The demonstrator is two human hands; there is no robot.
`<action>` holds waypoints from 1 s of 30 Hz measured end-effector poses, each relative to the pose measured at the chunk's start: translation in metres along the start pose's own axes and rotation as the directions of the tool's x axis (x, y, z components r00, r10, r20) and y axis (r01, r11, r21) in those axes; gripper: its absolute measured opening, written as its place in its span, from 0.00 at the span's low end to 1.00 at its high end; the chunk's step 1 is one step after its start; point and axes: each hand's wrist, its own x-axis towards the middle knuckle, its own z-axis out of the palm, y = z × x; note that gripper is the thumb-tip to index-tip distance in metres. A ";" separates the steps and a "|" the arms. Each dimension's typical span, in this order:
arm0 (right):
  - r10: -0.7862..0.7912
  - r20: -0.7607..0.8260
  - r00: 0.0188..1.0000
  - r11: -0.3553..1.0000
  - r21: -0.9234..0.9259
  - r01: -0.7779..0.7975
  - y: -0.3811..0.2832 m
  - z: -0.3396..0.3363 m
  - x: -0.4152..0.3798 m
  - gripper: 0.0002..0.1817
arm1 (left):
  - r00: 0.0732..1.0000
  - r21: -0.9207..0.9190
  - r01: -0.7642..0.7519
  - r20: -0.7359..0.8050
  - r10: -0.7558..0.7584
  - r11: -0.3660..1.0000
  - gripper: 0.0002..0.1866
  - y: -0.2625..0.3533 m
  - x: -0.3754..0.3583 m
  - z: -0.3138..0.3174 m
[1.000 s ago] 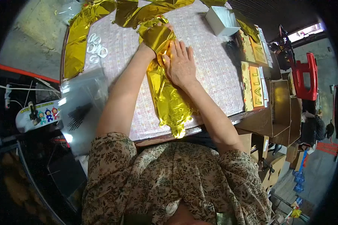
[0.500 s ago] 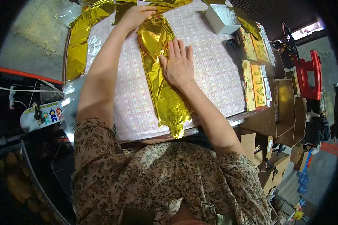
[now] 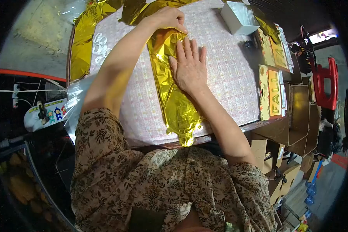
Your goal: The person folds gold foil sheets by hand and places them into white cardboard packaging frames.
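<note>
Mid-worktop [image 3: 228, 85] to near edge: long, crinkled gold-foil piece [image 3: 178, 110]. My right hand [image 3: 191, 74] lies flat on its right side, fingers apart. Left hand [image 3: 167, 18] at far end, fingers curled; can't tell if pinching. Probably light, slippery, tearable; grip far corners.

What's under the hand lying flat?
Shiny gold foil shows on the thumb side of the right hand, pinkish cloth on the other. What the palm covers is hidden.

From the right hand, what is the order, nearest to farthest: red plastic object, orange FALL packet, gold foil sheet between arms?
1. Gold foil sheet, touching, left side
2. Orange FALL packet, table's right edge
3. Red plastic object, far right, beyond table
</note>
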 end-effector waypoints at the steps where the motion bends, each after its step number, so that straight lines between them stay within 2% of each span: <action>1: -0.011 -0.005 1.000 1.000 0.000 0.011 -0.001 0.000 0.000 0.35 | 1.000 -0.005 0.023 0.018 -0.022 1.000 0.24 0.000 0.000 -0.001; 5: -0.009 0.004 1.000 1.000 0.007 0.009 -0.001 -0.003 0.000 0.34 | 0.997 0.003 0.067 0.047 -0.067 0.998 0.25 -0.001 0.004 0.000; 12: 0.013 0.047 0.999 1.000 -0.002 -0.013 -0.002 -0.005 0.000 0.33 | 1.000 0.006 -0.017 0.011 0.017 1.000 0.23 0.001 0.001 0.000; 21: 0.017 0.040 0.999 1.000 0.004 -0.017 -0.003 -0.004 0.000 0.32 | 0.999 0.032 0.033 0.012 -0.033 0.999 0.24 0.007 -0.001 -0.002; 24: 0.020 0.047 0.999 1.000 0.003 -0.020 -0.003 -0.004 0.000 0.32 | 0.997 0.019 0.040 0.069 -0.041 0.999 0.27 0.012 0.000 -0.005; 27: 0.019 0.043 0.999 1.000 -0.005 -0.019 -0.002 -0.004 0.000 0.32 | 0.984 0.055 0.121 0.122 -0.127 0.991 0.32 0.017 0.005 0.000; 29: 0.015 0.037 0.999 1.000 -0.011 -0.014 -0.003 -0.004 0.000 0.32 | 0.986 0.171 0.098 0.120 -0.119 0.980 0.34 0.019 0.007 0.001; 30: 0.015 0.030 0.999 1.000 -0.011 -0.015 -0.003 -0.003 0.000 0.32 | 0.985 0.171 0.100 0.120 -0.122 0.980 0.34 0.021 0.007 0.001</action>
